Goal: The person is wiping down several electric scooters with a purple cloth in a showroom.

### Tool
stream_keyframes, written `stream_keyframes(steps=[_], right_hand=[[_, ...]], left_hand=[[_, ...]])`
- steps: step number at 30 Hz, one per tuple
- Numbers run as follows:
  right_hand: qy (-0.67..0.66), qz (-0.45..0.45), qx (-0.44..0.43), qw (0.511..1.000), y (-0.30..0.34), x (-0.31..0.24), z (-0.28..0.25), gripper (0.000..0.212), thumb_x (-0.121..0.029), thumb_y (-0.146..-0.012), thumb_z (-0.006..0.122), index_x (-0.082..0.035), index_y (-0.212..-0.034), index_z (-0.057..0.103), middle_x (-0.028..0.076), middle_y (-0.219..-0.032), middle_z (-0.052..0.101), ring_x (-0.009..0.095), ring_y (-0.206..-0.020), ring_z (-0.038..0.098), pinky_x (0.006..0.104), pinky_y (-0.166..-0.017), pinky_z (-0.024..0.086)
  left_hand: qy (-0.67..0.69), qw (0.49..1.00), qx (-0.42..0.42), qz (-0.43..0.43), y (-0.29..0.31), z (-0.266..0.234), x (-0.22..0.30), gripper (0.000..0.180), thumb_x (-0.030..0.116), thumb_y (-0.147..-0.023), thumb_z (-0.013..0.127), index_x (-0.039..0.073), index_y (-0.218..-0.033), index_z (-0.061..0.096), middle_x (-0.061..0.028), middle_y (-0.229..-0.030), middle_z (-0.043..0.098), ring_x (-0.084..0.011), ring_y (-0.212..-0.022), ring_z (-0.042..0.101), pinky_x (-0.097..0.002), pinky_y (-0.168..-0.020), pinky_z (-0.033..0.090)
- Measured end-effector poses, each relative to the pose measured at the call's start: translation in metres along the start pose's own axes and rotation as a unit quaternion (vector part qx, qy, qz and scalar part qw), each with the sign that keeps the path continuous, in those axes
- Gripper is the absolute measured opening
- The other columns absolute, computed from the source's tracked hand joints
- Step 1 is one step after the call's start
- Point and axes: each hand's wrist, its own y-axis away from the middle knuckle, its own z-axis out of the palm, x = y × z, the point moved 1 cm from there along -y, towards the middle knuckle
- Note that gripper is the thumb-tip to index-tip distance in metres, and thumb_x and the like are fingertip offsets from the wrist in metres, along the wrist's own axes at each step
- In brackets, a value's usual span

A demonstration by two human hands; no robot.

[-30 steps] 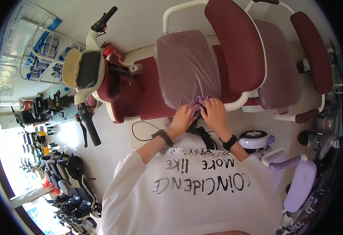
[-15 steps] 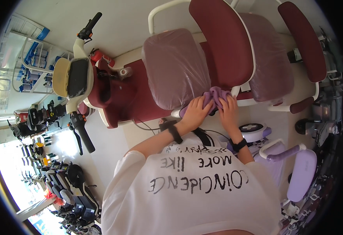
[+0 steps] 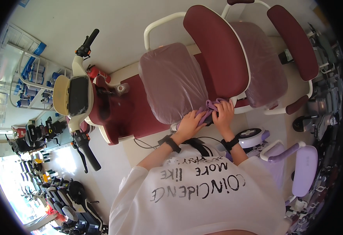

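A bunched purple cloth (image 3: 209,108) is gripped between my two hands at the near edge of the scooter's front seat. My left hand (image 3: 190,124) has its fingers curled on the cloth's left side, close to the plastic-covered seat (image 3: 173,82). On the right, my right hand (image 3: 223,115) holds the cloth just below the dark red backrest (image 3: 218,51). What lies beneath the cloth, perhaps an armrest or the frame, is hidden. Both wrists wear black bands.
Handlebars with a dark display (image 3: 79,95) stand at the left. Behind the scooter's front is a red fire extinguisher (image 3: 98,73). A second wrapped seat (image 3: 263,74) is to the right. A purple scooter (image 3: 304,170) stands near right, and a cable (image 3: 142,143) hangs near the floorboard.
The view has shifted, so the scooter's front sits lower in the picture. My hands still hold the cloth, which now looks more stretched and twisted between them.
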Motion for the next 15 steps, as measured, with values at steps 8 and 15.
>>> stream_keyframes(steps=[8, 15], right_hand=[[0.021, -0.007, -0.069, 0.997, 0.006, -0.022, 0.005, 0.019, -0.011, -0.065, 0.056, -0.006, -0.083, 0.056, 0.008, -0.08, 0.053, 0.026, -0.086, 0.053, 0.0417, -0.091, 0.037], [-0.043, 0.006, -0.128, 0.991, -0.004, -0.023, -0.021, 0.017, -0.005, -0.063, 0.057, -0.007, -0.08, 0.057, 0.009, -0.083, 0.054, 0.027, -0.087, 0.052, 0.0398, -0.084, 0.038]], left_hand=[[0.073, 0.997, -0.007, 0.002, 0.02, 0.001, -0.024, 0.05, 0.022, -0.076, 0.061, 0.012, -0.121, 0.043, -0.0164, -0.107, 0.048, -0.0361, -0.09, 0.051, -0.0415, -0.076, 0.042], [0.111, 0.993, -0.032, 0.028, 0.018, 0.003, -0.024, 0.062, 0.004, -0.064, 0.062, 0.012, -0.122, 0.041, -0.015, -0.104, 0.046, -0.0338, -0.089, 0.051, -0.04, -0.077, 0.043]])
